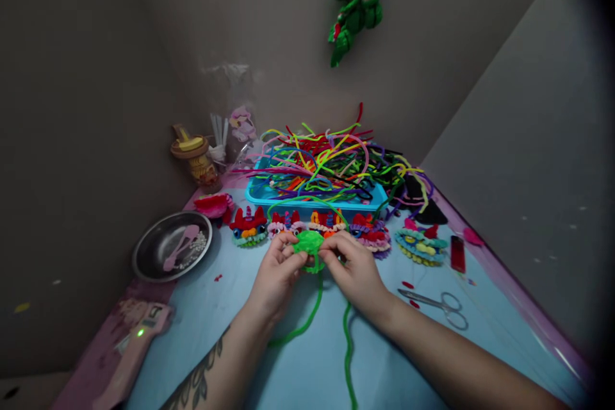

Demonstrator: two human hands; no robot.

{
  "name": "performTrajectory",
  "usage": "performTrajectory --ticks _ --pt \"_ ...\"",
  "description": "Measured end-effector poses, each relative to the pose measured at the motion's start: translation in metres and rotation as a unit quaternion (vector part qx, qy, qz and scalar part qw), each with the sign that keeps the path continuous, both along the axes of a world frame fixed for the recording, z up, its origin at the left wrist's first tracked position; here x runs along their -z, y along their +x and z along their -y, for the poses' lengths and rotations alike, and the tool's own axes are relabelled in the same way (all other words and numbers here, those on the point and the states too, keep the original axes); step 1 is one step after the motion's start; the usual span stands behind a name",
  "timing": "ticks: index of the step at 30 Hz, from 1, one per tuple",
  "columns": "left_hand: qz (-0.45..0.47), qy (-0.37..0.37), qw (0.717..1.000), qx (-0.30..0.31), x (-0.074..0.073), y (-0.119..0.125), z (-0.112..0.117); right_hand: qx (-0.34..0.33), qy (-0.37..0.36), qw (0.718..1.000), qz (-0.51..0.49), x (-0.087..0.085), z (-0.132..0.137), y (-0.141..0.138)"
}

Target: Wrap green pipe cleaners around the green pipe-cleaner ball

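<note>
Left hand (279, 262) and right hand (354, 269) meet over the middle of the worktop (221, 307), and from my distant seat I see both of them pinching: the left has thumb and fingers on the left edge of a fuzzy green piece (309, 242), the right has its thumb and fingertips drawn together at the opposite edge. So the relation that counts, as I read it: the green piece lies squarely between the two sets of fingertips, touching both, neither hand nearer than the other. It looks roughly round, so I can't call a long axis on it; the length is all in the green strands (319, 295). One drops from beneath the piece and curves off left toward the left forearm, another runs from under the right hand down to the near edge of my view. Whether the right fingertips grip a strand as well, I can't tell. Just beyond sits a row of colourful fuzzy figures (248, 229), and behind them a blue tray (259, 195) heaped with coloured stems (321, 160). Out to the right I've got scissors (423, 298), blades pointing in toward the right forearm; over left, well apart, a metal bowl (150, 245).
</note>
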State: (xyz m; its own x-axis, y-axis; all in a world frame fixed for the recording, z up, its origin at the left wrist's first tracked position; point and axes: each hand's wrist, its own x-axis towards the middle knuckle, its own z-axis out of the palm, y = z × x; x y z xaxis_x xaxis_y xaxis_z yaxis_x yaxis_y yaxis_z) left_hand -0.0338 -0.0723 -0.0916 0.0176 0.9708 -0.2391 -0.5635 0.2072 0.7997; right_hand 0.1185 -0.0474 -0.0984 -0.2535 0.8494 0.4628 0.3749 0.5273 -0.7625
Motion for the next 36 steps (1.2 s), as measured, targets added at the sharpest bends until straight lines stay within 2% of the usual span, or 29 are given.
performTrajectory --ticks 3,5,9,12,17,24,30,36 --pt "-0.040 0.029 0.999 -0.017 0.000 0.001 0.000 -0.003 -0.013 1.000 -0.001 -0.001 0.000 -0.001" --pt "-0.099 0.059 0.992 -0.044 0.000 0.002 0.000 0.002 -0.046 0.999 -0.006 -0.001 -0.001 -0.003" --pt "-0.248 0.142 0.953 -0.106 0.002 0.005 0.005 -0.009 -0.152 0.988 -0.036 0.003 -0.004 -0.008" --pt "-0.293 0.169 0.935 -0.106 0.004 0.007 0.009 -0.036 -0.228 0.970 -0.073 0.004 -0.005 -0.009" --pt "-0.311 0.169 0.931 -0.087 0.004 0.006 0.009 -0.055 -0.262 0.958 -0.103 -0.001 -0.007 -0.008" --pt "-0.273 0.138 0.949 -0.073 0.000 0.003 0.005 -0.049 -0.256 0.957 -0.127 -0.002 -0.008 -0.006" --pt "-0.246 0.117 0.960 -0.070 -0.001 0.005 0.004 -0.051 -0.302 0.936 -0.172 -0.002 -0.005 -0.007" --pt "-0.218 0.124 0.967 -0.052 0.002 0.003 0.004 -0.043 -0.264 0.952 -0.148 -0.003 -0.007 -0.005"
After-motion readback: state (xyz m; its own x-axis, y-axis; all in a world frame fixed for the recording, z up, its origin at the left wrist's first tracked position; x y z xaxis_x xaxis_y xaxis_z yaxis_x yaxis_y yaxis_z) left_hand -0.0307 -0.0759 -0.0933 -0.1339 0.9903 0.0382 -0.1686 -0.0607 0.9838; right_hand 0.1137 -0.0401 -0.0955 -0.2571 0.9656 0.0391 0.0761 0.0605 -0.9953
